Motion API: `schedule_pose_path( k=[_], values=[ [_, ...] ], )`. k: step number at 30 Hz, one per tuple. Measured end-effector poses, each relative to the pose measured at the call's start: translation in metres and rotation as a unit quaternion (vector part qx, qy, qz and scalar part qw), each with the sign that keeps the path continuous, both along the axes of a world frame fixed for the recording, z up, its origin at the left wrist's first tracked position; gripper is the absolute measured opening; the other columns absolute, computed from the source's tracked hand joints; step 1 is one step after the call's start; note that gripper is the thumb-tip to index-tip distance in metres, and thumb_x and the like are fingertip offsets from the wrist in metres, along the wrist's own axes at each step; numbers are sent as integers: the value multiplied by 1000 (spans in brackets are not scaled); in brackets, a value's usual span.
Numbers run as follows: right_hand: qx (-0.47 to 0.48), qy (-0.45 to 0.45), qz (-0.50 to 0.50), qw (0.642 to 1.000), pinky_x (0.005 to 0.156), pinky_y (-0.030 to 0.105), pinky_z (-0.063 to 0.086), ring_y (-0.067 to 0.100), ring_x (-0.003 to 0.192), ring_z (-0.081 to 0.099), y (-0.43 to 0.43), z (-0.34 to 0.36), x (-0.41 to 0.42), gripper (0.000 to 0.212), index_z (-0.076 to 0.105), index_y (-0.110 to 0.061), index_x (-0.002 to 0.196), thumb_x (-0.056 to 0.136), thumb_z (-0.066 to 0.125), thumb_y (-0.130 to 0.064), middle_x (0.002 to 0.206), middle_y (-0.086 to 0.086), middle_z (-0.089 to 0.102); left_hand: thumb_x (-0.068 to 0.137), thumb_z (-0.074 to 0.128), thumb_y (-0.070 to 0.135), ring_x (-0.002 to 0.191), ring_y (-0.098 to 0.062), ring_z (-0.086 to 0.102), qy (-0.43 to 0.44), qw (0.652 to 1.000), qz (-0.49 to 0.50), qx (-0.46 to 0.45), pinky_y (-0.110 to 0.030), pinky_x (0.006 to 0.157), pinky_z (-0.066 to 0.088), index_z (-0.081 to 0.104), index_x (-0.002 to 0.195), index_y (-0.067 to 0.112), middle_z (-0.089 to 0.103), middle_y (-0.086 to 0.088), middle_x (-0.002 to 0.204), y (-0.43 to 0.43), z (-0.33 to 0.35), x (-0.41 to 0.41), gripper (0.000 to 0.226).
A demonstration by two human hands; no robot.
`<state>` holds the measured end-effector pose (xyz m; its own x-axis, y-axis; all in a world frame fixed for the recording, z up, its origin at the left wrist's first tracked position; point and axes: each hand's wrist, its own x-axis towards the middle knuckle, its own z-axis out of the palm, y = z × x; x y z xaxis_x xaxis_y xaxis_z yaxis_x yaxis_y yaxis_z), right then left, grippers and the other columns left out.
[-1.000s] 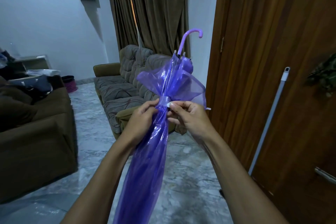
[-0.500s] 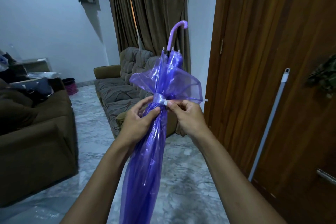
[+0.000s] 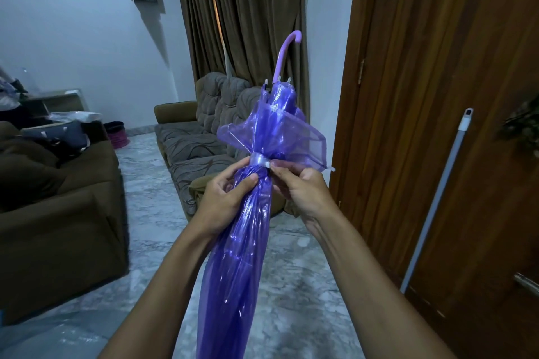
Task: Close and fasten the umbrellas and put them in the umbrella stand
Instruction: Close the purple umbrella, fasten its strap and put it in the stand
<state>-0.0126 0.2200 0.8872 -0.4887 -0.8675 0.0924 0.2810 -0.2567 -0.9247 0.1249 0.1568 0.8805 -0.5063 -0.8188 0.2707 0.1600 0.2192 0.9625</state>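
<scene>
A translucent purple umbrella (image 3: 239,256) is closed and held upright in front of me, its curved lilac handle (image 3: 287,52) pointing up and away. A pale strap (image 3: 259,161) wraps around the gathered canopy, and loose folds flare out above it. My left hand (image 3: 224,201) grips the rolled canopy just below the strap. My right hand (image 3: 303,189) pinches the strap's end at the right side of the umbrella. No umbrella stand is in view.
A wooden door (image 3: 437,96) fills the right side, with a white pole (image 3: 434,204) leaning on it. A grey sofa (image 3: 198,140) stands ahead under brown curtains (image 3: 248,14). A dark sofa (image 3: 58,213) with bags sits at the left. The floor (image 3: 151,213) is marble.
The umbrella's handle has swung from leaning right towards upright and shifted slightly left. Both hands stay at the strap, the fingers working around it.
</scene>
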Motion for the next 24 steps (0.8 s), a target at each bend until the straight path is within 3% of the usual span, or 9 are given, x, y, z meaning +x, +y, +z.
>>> schedule_pose_path(
  k=[6, 9, 11, 13, 17, 24],
  values=[
    [0, -33, -23, 999, 50, 13, 51, 5, 52, 63, -1, -8, 4, 3, 71, -3, 89, 87, 70, -5, 78, 8, 71, 92, 56, -2, 83, -3, 70, -3, 1000, 0, -4, -13, 73, 54, 56, 132, 8, 76, 7, 94, 3, -6, 1, 41],
    [8, -38, -37, 999, 48, 12, 48, 2, 48, 59, -1, -14, 8, 18, 70, 3, 100, 85, 72, -7, 79, 8, 69, 93, 57, 0, 84, -3, 70, -6, 1000, -3, -7, -13, 74, 53, 55, 134, 10, 77, 7, 95, 4, -8, 1, 42],
    [2, -41, -48, 998, 51, 14, 48, 5, 56, 61, -2, -18, 8, 33, 67, 5, 107, 81, 78, -12, 84, 8, 71, 93, 57, 0, 86, -2, 69, -5, 1000, -4, -11, -14, 76, 54, 55, 133, 11, 76, 7, 97, 7, -8, 1, 42],
    [7, -26, -54, 998, 56, 19, 49, 11, 67, 65, -2, -20, 7, 41, 65, 5, 111, 80, 80, -17, 88, 7, 72, 93, 58, 0, 98, -4, 66, -8, 1000, 3, -28, -17, 90, 52, 54, 135, 9, 72, 1, 113, 9, -8, 1, 43],
    [20, 2, -21, 1000, 54, 17, 46, 10, 70, 66, -2, -23, 6, 34, 66, -2, 115, 87, 73, -19, 94, 8, 74, 93, 59, 1, 114, -5, 59, -21, 999, 0, -50, -16, 103, 43, 52, 137, 5, 62, -4, 131, 12, -8, -1, 45],
    [-14, -16, -4, 1000, 82, 33, 55, 19, 86, 69, -1, -26, 4, 33, 62, -2, 119, 89, 68, -11, 104, 13, 72, 93, 61, 8, 124, -8, 56, -47, 995, -16, -82, -26, 108, 41, 53, 137, 10, 62, 1, 133, 14, -11, 0, 46]
  ],
)
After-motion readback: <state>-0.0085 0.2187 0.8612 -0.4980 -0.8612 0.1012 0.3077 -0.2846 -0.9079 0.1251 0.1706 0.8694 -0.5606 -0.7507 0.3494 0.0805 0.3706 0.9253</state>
